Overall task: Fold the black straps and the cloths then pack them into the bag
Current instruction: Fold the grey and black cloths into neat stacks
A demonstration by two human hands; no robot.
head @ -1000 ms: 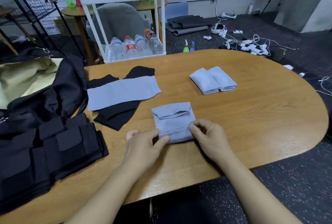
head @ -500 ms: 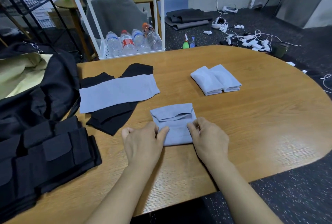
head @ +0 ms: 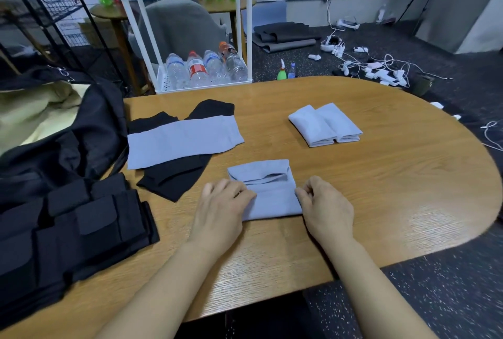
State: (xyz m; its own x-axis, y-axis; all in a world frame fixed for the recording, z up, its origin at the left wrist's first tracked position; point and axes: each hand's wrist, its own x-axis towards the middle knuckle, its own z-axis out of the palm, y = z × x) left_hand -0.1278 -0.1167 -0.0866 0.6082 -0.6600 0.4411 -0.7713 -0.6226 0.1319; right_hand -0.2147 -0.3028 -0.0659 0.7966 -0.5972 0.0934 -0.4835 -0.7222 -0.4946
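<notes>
Both hands (head: 221,209) (head: 325,206) grip the folded grey cloth's (head: 268,191) sides.

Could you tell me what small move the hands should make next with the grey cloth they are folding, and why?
Probably fold the near edge of the half-folded grey cloth away once more. The left hand and right hand already grip its two near corners, its far flap is turned over, yet it looks wider and flatter than the two finished folded cloths further back on the table.

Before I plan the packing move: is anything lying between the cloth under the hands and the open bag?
Yes. The unfolded grey cloth across the black straps lies between the half-folded cloth and the bag.
</notes>
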